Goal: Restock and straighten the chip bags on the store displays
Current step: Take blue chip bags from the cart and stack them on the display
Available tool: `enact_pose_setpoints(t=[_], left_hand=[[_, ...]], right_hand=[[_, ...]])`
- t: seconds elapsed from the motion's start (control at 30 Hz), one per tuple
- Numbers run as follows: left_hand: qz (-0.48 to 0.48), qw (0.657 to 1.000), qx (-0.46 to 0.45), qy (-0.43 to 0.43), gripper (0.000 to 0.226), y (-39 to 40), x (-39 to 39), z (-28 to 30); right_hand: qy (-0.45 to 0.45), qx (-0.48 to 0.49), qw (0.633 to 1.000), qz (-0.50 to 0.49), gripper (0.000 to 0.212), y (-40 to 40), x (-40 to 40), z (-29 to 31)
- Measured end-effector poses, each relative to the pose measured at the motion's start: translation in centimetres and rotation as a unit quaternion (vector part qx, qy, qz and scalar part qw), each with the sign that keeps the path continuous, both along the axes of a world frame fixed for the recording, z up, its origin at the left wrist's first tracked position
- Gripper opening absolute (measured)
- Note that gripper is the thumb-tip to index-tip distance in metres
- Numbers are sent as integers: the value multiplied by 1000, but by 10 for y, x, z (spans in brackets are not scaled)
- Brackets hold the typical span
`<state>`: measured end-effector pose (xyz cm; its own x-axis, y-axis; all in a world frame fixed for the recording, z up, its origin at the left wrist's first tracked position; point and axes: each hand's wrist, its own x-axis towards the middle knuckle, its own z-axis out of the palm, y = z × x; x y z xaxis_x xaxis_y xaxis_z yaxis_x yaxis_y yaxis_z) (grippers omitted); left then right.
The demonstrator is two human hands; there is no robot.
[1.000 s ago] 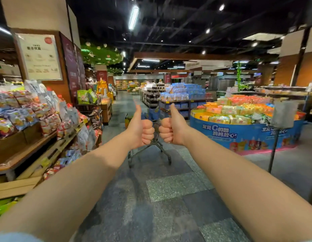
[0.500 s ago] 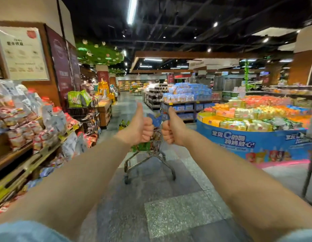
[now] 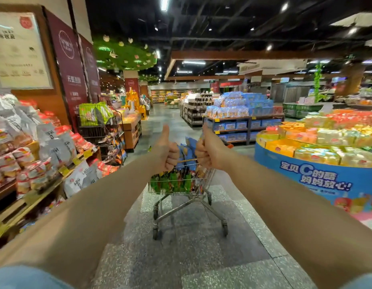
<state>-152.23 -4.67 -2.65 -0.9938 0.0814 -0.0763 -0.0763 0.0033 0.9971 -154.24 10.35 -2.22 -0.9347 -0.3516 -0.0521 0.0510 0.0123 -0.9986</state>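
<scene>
both my hands up in thumbs-up, fingers curled to fists, holding nothing: left hand [image 3: 164,155], right hand [image 3: 208,152]. cart [image 3: 182,182] with chip bags [image 3: 187,151] dead ahead, straight past fists, apart from them. cart long axis runs away down aisle. both hands about equally near. snack shelf [image 3: 45,155] off left.

Cart [image 3: 187,197]: silver wire; bags inside [image 3: 186,152] blue, green. Round display [image 3: 318,178]: blue base, white lettering. Floor [image 3: 181,257]: speckled grey tiles.
</scene>
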Motion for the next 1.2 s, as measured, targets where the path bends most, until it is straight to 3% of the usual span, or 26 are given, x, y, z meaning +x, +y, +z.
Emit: enact_pose_setpoints(t=[0.3, 0.53, 0.67, 0.97, 1.03, 1.1, 1.2], left_hand=[[3, 1000, 7, -5, 72, -27, -253, 23], [39, 998, -31, -38, 64, -27, -410, -10], [42, 998, -51, -22, 64, -26, -511, -24], [88, 982, -168, 4, 61, 1, -714, 3], [105, 975, -195, 6, 59, 1, -751, -4], [145, 956, -253, 20, 53, -4, -785, -15], [172, 903, -385, 81, 37, -20, -835, -38]], right_hand=[[-14, -16, 999, -48, 75, -28, -242, 26], [-47, 11, 997, -56, 65, -29, -403, -12], [-16, 39, 997, -70, 74, -24, -502, -24], [0, 119, 987, -104, 66, -14, -705, 0], [54, 210, 969, -119, 63, -15, -745, -7], [150, 347, 918, -117, 52, -17, -785, -23], [203, 439, 865, -129, 55, -17, -833, -48]])
